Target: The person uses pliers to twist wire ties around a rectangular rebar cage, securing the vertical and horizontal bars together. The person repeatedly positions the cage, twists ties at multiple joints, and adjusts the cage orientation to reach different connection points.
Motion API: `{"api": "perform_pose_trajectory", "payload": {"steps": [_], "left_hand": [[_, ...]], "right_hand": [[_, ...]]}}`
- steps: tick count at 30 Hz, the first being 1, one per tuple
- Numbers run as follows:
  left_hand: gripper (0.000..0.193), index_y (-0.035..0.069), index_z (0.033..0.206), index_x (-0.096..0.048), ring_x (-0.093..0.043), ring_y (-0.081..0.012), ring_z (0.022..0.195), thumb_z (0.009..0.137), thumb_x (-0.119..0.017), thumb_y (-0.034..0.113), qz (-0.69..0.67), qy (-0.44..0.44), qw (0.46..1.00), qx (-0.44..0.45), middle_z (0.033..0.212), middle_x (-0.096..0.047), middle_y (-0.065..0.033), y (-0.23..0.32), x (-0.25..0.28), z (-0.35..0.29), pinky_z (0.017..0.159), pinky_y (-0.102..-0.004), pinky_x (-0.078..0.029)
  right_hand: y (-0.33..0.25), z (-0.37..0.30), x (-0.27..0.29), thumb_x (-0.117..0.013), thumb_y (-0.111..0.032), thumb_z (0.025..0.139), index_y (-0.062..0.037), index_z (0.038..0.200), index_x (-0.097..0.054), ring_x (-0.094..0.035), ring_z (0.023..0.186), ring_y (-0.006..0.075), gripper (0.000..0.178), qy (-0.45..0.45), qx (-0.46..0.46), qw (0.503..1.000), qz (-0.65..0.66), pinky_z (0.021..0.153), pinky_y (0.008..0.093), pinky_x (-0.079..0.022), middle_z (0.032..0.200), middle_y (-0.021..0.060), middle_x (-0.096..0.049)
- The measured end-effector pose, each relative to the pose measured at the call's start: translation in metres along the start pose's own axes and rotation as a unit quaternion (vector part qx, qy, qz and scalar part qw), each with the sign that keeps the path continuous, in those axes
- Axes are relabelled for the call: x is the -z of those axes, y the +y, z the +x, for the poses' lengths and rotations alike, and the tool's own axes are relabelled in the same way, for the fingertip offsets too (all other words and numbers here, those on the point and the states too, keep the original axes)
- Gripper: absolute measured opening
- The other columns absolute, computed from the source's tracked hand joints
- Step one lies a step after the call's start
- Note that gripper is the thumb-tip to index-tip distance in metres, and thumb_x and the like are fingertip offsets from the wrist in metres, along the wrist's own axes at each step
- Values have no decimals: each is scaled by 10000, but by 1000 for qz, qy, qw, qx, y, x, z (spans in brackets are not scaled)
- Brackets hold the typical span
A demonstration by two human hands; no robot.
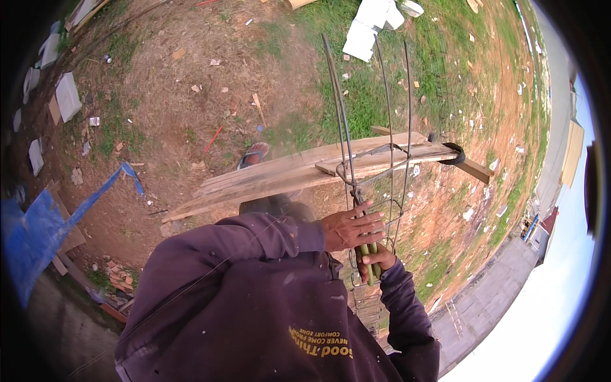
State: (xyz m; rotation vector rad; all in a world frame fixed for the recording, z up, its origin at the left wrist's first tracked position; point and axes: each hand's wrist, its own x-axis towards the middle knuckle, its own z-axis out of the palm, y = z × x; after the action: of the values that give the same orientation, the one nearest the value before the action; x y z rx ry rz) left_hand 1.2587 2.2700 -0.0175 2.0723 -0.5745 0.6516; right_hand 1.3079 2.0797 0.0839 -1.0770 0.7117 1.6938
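Observation:
A rebar cage (375, 95) of long steel bars and wire stirrups lies across a stack of wooden planks (286, 175) and runs away from me over the ground. My left hand (351, 227) comes in from a purple sleeve and closes around the bars just below the planks. Right under it, my right hand (377, 260) grips the green handles of a plier-like tool (369, 251), whose head is hidden behind my left hand. The two hands almost touch. More stirrups of the cage (366, 299) show below my hands.
A sandalled foot (254, 153) shows beyond the planks on bare earth. A blue sheet (38, 229) lies at the left, with white slabs (67, 95) and scraps around it. White debris (372, 22) sits on grass at the top. A paved road (490, 299) runs at the right.

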Motion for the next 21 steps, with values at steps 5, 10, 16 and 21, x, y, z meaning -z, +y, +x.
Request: {"api": "perform_pose_trajectory", "payload": {"steps": [5,10,16,21], "left_hand": [[92,102,676,-604,-620,-169,811,733,-638,166,-28,-219,974,-42,770,-648,0,-8,-21,26,998,-396,-394],[64,124,811,-617,-605,-153,859,762,-624,165,-44,-316,948,-13,790,-590,3,-6,-22,34,966,-393,-388],[184,99,961,-555,-559,-180,908,797,-593,172,-9,-33,996,87,878,-546,-34,-5,-46,53,854,-364,-426],[165,99,909,-568,-589,-218,878,774,-619,178,-86,-61,977,187,841,-569,-49,-2,-62,63,792,-348,-434]], "right_hand": [[19,-5,-32,-690,-177,835,15,946,-515,-629,520,295,282,300,144,898,-287,476,389,-507,753,159,-631],[33,-6,-58,-793,-293,754,3,976,-551,-596,526,324,442,477,178,653,-560,542,423,-484,702,208,-621],[-95,-39,6,-855,-166,716,32,799,-589,-576,464,135,341,247,-86,873,-411,416,276,-451,594,47,-587],[-121,-32,13,-862,-143,692,35,911,-594,-619,517,158,389,188,-85,869,-449,455,296,-490,647,56,-621]]}}
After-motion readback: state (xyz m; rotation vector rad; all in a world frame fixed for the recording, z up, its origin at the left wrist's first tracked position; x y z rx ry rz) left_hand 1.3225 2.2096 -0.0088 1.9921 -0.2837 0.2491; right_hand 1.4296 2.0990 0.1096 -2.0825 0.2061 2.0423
